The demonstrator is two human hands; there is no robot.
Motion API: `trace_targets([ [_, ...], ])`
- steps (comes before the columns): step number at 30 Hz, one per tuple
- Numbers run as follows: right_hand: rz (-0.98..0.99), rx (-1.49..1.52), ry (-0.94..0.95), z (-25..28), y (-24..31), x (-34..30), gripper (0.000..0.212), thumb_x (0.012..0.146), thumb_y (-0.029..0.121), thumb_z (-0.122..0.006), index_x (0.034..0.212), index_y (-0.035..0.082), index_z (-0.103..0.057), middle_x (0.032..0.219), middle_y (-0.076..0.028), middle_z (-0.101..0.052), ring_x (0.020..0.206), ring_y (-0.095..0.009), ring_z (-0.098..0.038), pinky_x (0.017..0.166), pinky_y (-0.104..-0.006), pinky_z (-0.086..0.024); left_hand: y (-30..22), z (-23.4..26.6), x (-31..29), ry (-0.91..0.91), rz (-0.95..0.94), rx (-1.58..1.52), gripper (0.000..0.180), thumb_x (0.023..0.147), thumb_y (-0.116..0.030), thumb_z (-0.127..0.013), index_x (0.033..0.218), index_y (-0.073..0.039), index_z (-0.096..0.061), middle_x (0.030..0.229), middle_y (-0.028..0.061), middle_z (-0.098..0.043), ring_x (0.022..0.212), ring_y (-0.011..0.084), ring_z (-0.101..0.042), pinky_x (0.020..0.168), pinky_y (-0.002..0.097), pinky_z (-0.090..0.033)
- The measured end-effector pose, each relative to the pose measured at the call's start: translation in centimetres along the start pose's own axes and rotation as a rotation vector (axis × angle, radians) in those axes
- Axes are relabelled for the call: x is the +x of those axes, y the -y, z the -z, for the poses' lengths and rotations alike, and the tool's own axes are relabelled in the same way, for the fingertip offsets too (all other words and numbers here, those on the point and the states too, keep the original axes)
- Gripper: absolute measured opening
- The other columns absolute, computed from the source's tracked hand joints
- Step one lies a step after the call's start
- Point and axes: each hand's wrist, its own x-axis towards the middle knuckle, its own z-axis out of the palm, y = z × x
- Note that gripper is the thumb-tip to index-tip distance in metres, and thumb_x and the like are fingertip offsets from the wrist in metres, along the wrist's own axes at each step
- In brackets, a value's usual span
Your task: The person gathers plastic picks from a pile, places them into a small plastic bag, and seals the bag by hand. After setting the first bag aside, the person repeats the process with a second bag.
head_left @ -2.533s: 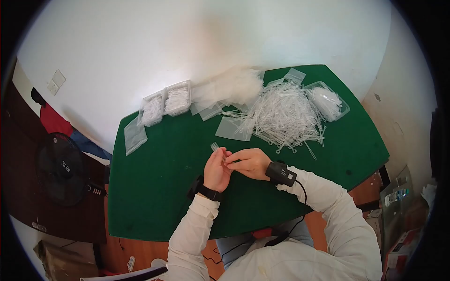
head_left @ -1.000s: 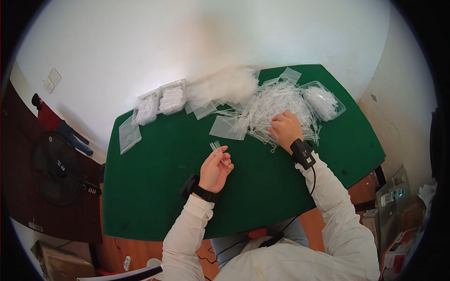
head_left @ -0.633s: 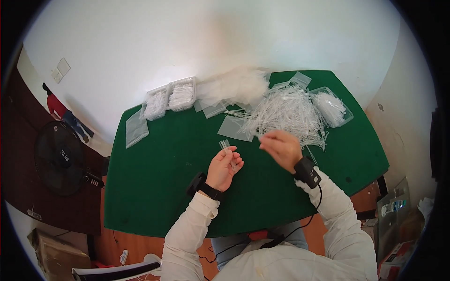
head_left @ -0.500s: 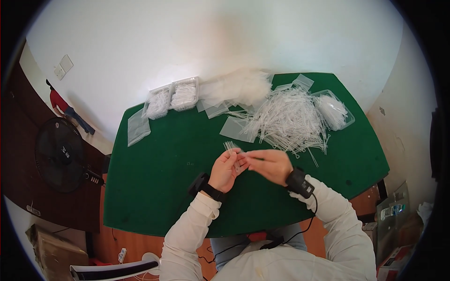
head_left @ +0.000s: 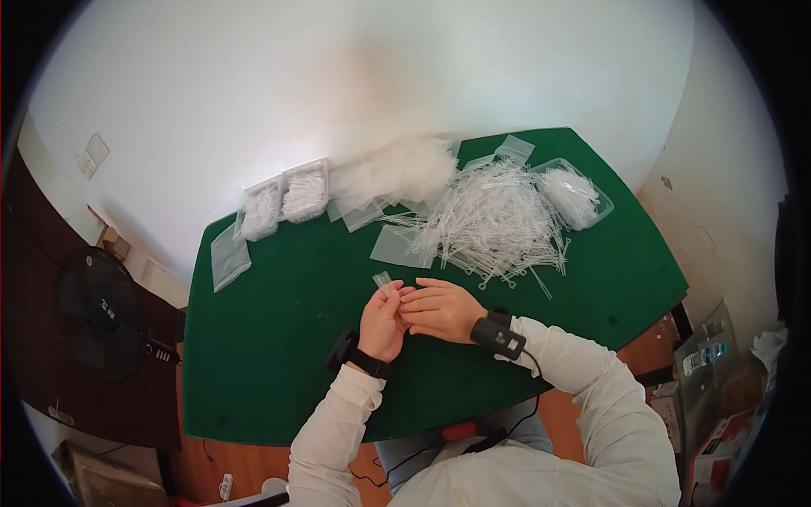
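Over the near middle of the green table, my left hand (head_left: 384,325) is closed round a small bundle of clear plastic sticks (head_left: 383,281). Their tips poke out past the thumb, and the lower part is hidden by fingers. My right hand (head_left: 443,311) lies against the left one's fingertips, its own fingers stretched out and holding nothing that I can see. Beyond it spreads a large heap of thin clear plastic sticks (head_left: 498,224), some with looped ends. A flat clear zip bag (head_left: 399,247) lies at the heap's left edge.
Two clear tubs (head_left: 306,193) of white sticks stand at the back left beside another clear bag (head_left: 230,258). Many bags (head_left: 401,173) are stacked at the back middle. A clear tray (head_left: 574,196) of sticks sits right of the heap. A black fan (head_left: 101,313) stands left of the table.
My right hand has gone from pinching near the sticks to lying with fingers extended against my left hand. The view has shifted, and the person at the far left is out of sight.
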Motion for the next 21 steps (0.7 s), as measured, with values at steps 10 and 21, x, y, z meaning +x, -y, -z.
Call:
trace_targets([
  [10,-0.756,0.21,0.14,5.4,-9.4,1.7,0.012,0.078,0.007,-0.062,0.089,0.007,-0.066,0.088,-0.009,-0.064,0.084,-0.029,-0.059,0.075,-0.0358,-0.047,-0.7,-0.2,-0.1,-0.024,0.06,-0.048,0.015,0.096,-0.016,-0.043,0.107,-0.006,-0.048,0.08,0.0,-0.051,0.061,0.0077,-0.044,0.058,0.0237,-0.041],
  [21,-0.284,-0.502,0.624,5.1,-11.5,2.9,0.01,0.064,0.006,-0.066,0.07,0.013,-0.061,0.085,-0.002,-0.054,0.092,-0.024,-0.05,0.077,-0.0347,-0.041,-1.2,-0.2,-0.2,-0.018,0.092,-0.059,0.013,0.096,-0.017,-0.044,0.103,-0.007,-0.048,0.074,-0.0017,-0.045,0.056,0.0066,-0.034,0.052,0.022,-0.033],
])
